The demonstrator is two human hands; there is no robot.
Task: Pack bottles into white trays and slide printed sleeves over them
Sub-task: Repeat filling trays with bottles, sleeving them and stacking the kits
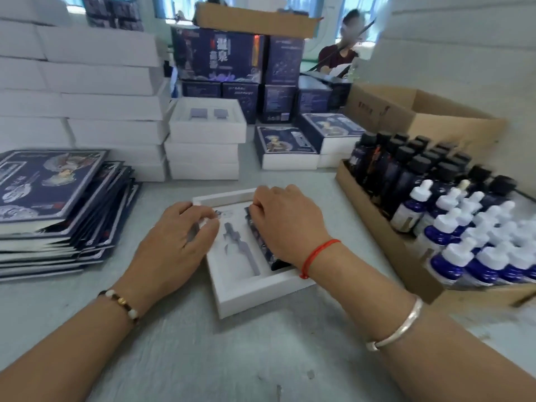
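A white tray (249, 297) sits flat on the grey table (203, 358) right in front of me. It is a shallow, square box with thick, smooth walls and shaped hollows cut into its white inside. The middle hollow (240, 250) is long and thin, and I can see its grey bottom. A dark bottle (262, 242) with a printed blue pattern lies in the hollow on the right side.

My right hand (285, 220) lies on top of that bottle, fingers curled down over it — I am pressing it into its place. My left hand (179, 236) rests on the tray's left side with the fingers bent loosely; I cannot tell if they hold anything.

To my right, a brown cardboard box (385, 245) holds dark bottles with black caps (406, 166) and blue bottles with white tops (470, 256). To my left lies a pile of flat printed sleeves (55, 198) — dark blue, shiny, with pictures.
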